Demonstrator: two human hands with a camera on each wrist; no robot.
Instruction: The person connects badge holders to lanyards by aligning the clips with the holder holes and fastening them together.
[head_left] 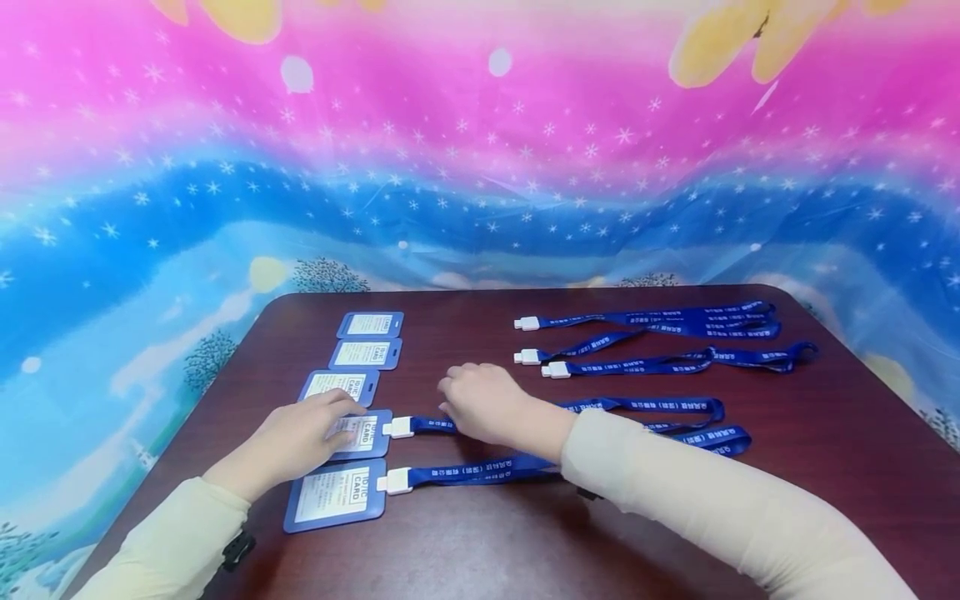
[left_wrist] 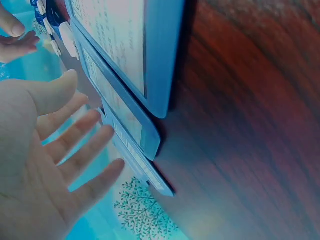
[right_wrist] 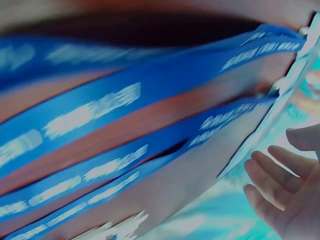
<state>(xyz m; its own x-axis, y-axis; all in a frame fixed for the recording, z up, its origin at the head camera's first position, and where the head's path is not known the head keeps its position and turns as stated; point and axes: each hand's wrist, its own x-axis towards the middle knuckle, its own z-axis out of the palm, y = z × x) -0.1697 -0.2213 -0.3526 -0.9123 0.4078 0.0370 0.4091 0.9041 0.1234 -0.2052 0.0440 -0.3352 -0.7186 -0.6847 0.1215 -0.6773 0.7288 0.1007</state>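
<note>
My left hand (head_left: 303, 429) hovers at a blue card holder (head_left: 370, 433) in the left column, partly covering it. In the left wrist view its fingers (left_wrist: 82, 192) are spread and relaxed, apart from the cards. A white clip (head_left: 402, 427) of a blue lanyard meets that holder's right edge. Above this lanyard is my right hand (head_left: 483, 404), its fingers loosely bent and holding nothing in the right wrist view. In front lies a larger-looking card holder (head_left: 333, 496) with another white clip (head_left: 397, 481) at its edge and a lanyard (head_left: 472, 472) running right.
Further back in the column lie card holders without lanyards: one (head_left: 371, 325), a second (head_left: 365, 354) and a third (head_left: 341, 385). At the back right are several blue lanyards (head_left: 675, 321) with white clips pointing left. A patterned cloth (head_left: 480, 208) hangs behind the dark wooden table (head_left: 510, 550).
</note>
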